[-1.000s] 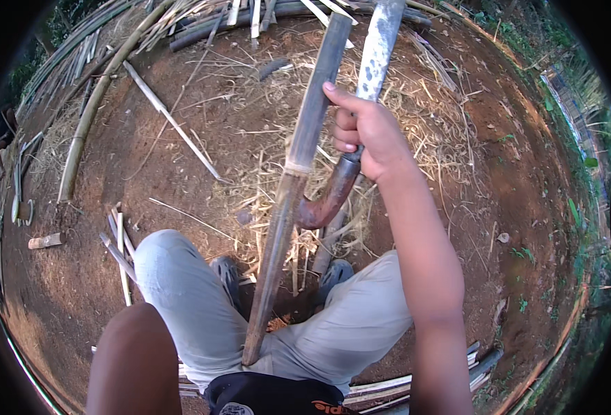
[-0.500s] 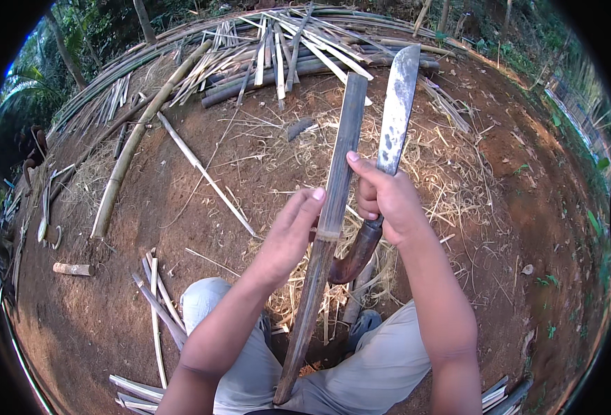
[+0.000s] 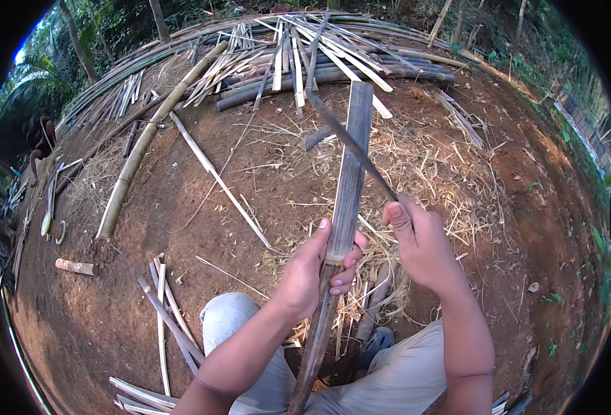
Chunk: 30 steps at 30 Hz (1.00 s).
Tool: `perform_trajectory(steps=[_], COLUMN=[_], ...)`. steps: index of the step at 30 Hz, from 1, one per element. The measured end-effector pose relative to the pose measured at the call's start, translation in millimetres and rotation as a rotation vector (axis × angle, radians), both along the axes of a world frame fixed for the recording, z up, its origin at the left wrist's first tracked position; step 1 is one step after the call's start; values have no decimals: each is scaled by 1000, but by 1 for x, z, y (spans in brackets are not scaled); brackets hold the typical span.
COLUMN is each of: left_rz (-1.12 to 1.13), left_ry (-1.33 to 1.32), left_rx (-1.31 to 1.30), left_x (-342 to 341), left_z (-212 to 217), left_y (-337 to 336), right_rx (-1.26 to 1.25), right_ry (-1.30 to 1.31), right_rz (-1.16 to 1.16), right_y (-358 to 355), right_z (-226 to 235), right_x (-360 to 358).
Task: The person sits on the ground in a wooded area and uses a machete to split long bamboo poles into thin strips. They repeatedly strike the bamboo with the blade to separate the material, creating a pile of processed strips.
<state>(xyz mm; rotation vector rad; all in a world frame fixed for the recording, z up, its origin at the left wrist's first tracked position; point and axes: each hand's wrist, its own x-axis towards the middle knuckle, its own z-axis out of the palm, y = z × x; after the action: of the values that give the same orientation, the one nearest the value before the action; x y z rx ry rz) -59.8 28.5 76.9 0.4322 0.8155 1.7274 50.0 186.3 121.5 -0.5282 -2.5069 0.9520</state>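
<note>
My left hand (image 3: pixel 312 273) is wrapped round a split bamboo piece (image 3: pixel 347 197), close to its node. The piece stands tilted, its upper end pointing away from me and its lower end down between my legs. In my right hand (image 3: pixel 419 238) is a machete (image 3: pixel 361 153), fingers closed round the handle, which is mostly hidden. Its blade shows nearly edge-on and crosses the upper part of the bamboo, slanting up to the left. Whether the edge touches the bamboo I cannot tell.
Split strips and bamboo poles (image 3: pixel 278 90) are heaped at the far side. A long pole (image 3: pixel 150 142) lies at the left, near a short cut piece (image 3: pixel 76 267). Curly shavings (image 3: pixel 430 173) cover the soil ahead. More strips (image 3: pixel 164 304) lie beside my left knee (image 3: pixel 229 318).
My right hand has let go of the bamboo and swung the machete from upright to slanting across it. My left fingers have closed round the bamboo by the node.
</note>
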Motion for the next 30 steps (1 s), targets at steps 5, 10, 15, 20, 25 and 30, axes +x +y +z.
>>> perform_trajectory(steps=[5,10,15,20,25,30], left_rz=[-13,141,144,130,163,124], left_ry=[-60,48,114,119,46,114], left_rx=[36,-122,-164,-127,-152,-120], left_x=[-2,13,26,29,16,33], left_z=[0,-10,-5,-4,-11,-1], left_y=[-2,-1,3,1,-2,-3], right_rx=[331,707,646,713,873,812], right_ry=[0,-8,-184,-218,-320,-210], right_rz=[4,55,-69,-216,166,-86], right_y=[-20,-25,24,56,1,40], right_z=[4,-7,12,61,29,57], right_x=[-6,-15,-34,-50,-28,-44])
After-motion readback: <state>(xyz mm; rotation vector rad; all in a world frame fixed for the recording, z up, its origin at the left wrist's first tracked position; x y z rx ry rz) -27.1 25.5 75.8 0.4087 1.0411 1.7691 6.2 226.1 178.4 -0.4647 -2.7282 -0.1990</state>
